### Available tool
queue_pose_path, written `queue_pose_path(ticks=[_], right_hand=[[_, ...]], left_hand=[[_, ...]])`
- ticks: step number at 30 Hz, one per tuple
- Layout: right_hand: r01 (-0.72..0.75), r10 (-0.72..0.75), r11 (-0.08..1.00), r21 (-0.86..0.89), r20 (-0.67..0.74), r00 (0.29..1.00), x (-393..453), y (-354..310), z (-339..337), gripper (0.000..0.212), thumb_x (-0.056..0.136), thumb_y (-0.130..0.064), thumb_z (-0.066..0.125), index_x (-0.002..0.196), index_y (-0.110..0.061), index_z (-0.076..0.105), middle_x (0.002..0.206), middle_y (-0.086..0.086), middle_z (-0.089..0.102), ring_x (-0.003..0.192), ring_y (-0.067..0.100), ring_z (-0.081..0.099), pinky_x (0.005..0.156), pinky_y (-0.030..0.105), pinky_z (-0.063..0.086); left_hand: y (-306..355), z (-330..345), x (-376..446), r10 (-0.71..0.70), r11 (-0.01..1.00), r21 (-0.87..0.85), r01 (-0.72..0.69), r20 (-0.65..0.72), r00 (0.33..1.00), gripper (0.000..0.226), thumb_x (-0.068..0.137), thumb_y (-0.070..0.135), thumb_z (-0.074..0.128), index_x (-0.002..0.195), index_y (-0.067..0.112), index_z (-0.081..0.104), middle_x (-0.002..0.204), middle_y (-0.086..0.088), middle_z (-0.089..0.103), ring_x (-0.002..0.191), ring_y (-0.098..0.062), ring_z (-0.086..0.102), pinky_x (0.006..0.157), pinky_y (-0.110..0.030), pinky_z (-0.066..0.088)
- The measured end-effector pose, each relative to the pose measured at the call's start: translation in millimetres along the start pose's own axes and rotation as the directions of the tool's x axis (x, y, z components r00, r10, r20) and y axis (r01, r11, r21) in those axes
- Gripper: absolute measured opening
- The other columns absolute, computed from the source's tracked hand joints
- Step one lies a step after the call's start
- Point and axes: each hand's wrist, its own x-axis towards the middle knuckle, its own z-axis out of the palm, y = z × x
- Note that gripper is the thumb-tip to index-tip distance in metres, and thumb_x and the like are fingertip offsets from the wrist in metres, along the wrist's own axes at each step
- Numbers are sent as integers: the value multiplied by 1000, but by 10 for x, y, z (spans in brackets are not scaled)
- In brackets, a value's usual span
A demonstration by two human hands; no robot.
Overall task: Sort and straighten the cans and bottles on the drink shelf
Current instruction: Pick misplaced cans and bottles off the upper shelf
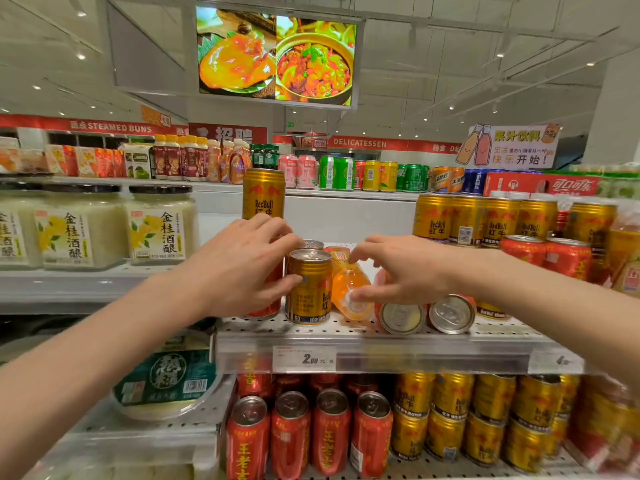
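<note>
— Here, at a supermarket drink aisle, what are the two hands doing?

— The left hand (239,261) grasps an upright gold aluminium Red Bull can (308,287) near the front edge of the white perforated metal shelf (346,332), thumb on the label, fingers curled round the back. The right hand (403,268) holds a clear plastic bottle of orange drink (348,285) lying on its side just beside that can, cap toward the front edge; a fingertip touches its label and the thumb rests near the cap.

— And the rest of that shelf?

— Two cans lie on their sides (427,317) at the front edge, silver ends facing out, just right of the bottle. A tall gold Red Bull can (264,194) stands behind the left hand, toward the back edge. A row of upright gold cans (485,218) lines the right rear, with red cans (545,249) before them.

— Below?

— Red herbal-tea cans (308,433) stand on the lower shelf beside stacked gold cans (467,420). A white price tag (304,358) hangs on the shelf's front rail. Jars of white rice wine (161,225) fill the adjoining shelf at left.
</note>
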Motion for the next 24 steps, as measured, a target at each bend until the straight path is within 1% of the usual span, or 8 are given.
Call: queue_pose_path(ticks=[2, 4, 8, 10, 13, 18, 22, 24], right_hand=[[-43, 43, 999, -4, 40, 998, 38, -56, 69, 79, 86, -69, 59, 147, -23, 38, 145, -1, 46, 120, 21, 55, 99, 35, 47], [-63, 65, 996, -70, 34, 997, 65, -125, 207, 81, 84, -68, 64, 143, -19, 37, 140, 3, 47, 115, 26, 57, 88, 35, 47], [-85, 74, 993, -88, -119, 990, 66, -171, 324, 74, 81, -64, 69, 132, -16, 43, 124, 4, 51, 100, 28, 60, 72, 32, 39], [-81, 64, 993, -91, -175, 982, 34, -192, 380, 71, 79, -64, 68, 127, -17, 46, 113, 1, 51, 96, 28, 61, 70, 35, 44], [-80, 56, 993, -83, -259, 964, 15, -182, 419, 72, 78, -61, 66, 133, -19, 47, 117, 2, 61, 98, 27, 64, 76, 39, 54], [-56, 113, 986, 156, -386, 916, -13, -26, 195, 70, 81, -58, 67, 138, -22, 51, 125, 1, 70, 99, 20, 67, 87, 40, 56], [-57, 219, 944, 324, -487, 845, 54, 90, 70, 52, 91, -47, 62, 134, -20, 52, 123, 2, 70, 103, 19, 67, 86, 35, 54], [-54, 285, 905, 421, -510, 812, 127, 138, 13, 47, 96, -47, 58, 134, -19, 50, 118, 1, 68, 98, 17, 66, 80, 30, 53]], left_hand=[[10, 31, 29, -3, 1000, 8, 3, 4, 1000, 61, 93, 67, 35, 134, 26, 54, 127, 1, 58, 117, -21, 50, 95, -42, 50], [17, 114, 25, 0, 1000, 11, 0, -7, 1000, 59, 93, 67, 39, 132, 26, 56, 125, 2, 60, 118, -22, 48, 94, -43, 50], [11, 166, 8, -4, 1000, -9, 3, -38, 999, 58, 93, 68, 41, 128, 26, 60, 123, 3, 61, 121, -23, 45, 95, -44, 49], [33, 177, 0, -12, 1000, -19, 11, -43, 999, 59, 92, 68, 41, 127, 26, 61, 123, 3, 61, 121, -23, 45, 95, -44, 49], [45, 189, -4, -25, 999, -41, 22, -52, 998, 61, 92, 69, 39, 127, 25, 62, 122, 4, 61, 121, -22, 44, 96, -43, 48], [52, 186, 4, -33, 998, -63, 30, -44, 999, 60, 91, 70, 39, 124, 26, 63, 120, 5, 62, 120, -21, 44, 95, -42, 49], [83, 199, 29, -68, 994, -88, 63, -52, 996, 62, 89, 72, 38, 118, 25, 65, 116, 5, 64, 118, -21, 45, 94, -42, 49], [98, 210, 38, -79, 993, -95, 73, -61, 995, 62, 88, 72, 38, 117, 24, 66, 113, 4, 64, 117, -22, 46, 93, -43, 49]])
